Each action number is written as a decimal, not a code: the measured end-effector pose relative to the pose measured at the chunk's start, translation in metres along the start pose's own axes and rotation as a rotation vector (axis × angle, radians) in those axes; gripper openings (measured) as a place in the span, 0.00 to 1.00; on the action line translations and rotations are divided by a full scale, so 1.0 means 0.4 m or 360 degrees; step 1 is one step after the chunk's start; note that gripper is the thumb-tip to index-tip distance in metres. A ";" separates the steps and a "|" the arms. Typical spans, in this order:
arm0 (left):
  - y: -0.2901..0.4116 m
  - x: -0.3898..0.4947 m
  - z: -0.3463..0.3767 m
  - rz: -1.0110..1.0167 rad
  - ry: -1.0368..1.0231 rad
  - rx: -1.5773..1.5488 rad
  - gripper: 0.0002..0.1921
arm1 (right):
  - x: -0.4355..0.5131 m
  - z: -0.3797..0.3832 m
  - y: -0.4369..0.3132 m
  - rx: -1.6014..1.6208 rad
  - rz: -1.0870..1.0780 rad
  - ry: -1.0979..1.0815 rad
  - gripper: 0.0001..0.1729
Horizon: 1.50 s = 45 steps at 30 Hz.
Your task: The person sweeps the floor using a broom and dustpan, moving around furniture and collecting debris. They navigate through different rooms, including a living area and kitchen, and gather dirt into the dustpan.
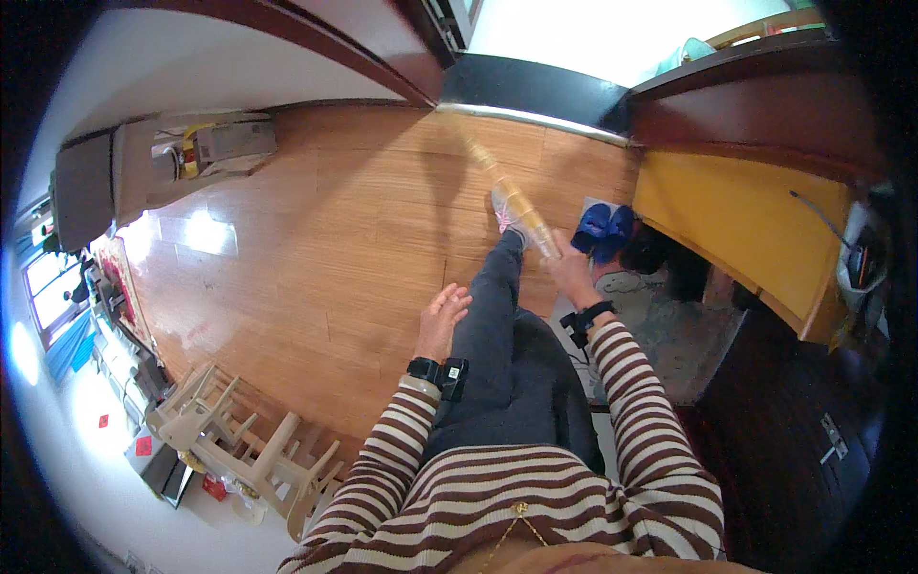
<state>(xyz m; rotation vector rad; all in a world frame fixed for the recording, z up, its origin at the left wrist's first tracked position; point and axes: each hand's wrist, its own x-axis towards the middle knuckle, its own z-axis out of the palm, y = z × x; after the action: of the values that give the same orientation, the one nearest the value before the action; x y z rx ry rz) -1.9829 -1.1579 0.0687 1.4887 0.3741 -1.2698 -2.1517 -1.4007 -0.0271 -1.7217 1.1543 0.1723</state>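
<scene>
My right hand (569, 269) is closed around the near end of a long pole (510, 192), banded and yellowish, perhaps bamboo. The pole slants away over the wood floor (344, 215), above my shoe (502, 209); its far end is blurred by the doorway threshold. My left hand (439, 316) hangs over my left thigh with its fingers somewhat apart and nothing in it. Both wrists carry black straps.
Blue slippers (606, 226) lie right of my shoe, beside a grey mat (670, 337) and a yellow cabinet panel (739, 222). Wooden chairs (269, 452) stand at the lower left, and cardboard boxes (237, 143) at the upper left. A raised threshold (531, 120) crosses the doorway ahead.
</scene>
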 end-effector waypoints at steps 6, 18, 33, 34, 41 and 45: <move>0.059 0.112 0.100 -0.0095 -0.0025 -0.0144 0.28 | 0.237 -0.258 0.083 0.0395 0.0136 0.0615 0.21; 0.254 0.195 0.199 -0.0044 -0.0020 0.0024 0.29 | 0.323 -0.159 -0.208 -0.0562 -0.0011 -0.0413 0.25; 0.504 0.323 0.352 0.0156 0.0007 -0.0158 0.29 | 0.581 -0.272 -0.318 -0.0778 -0.0179 -0.0334 0.17; 0.536 0.335 0.378 0.0180 -0.0001 -0.0151 0.29 | 0.592 -0.280 -0.318 -0.0739 -0.0136 -0.0502 0.20; 0.797 0.466 0.597 0.0254 -0.0119 -0.0044 0.30 | 0.630 -0.533 -0.321 -0.0402 -0.0053 -0.0843 0.22; 0.936 0.547 0.758 0.0259 -0.0202 0.0060 0.31 | 0.740 -0.690 -0.292 0.0048 0.0266 -0.0412 0.24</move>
<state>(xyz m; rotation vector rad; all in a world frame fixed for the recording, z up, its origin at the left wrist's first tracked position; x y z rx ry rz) -1.7600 -1.6345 0.1261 1.4310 0.1431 -1.2391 -2.0115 -1.7964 0.0074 -1.5247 1.1006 0.4646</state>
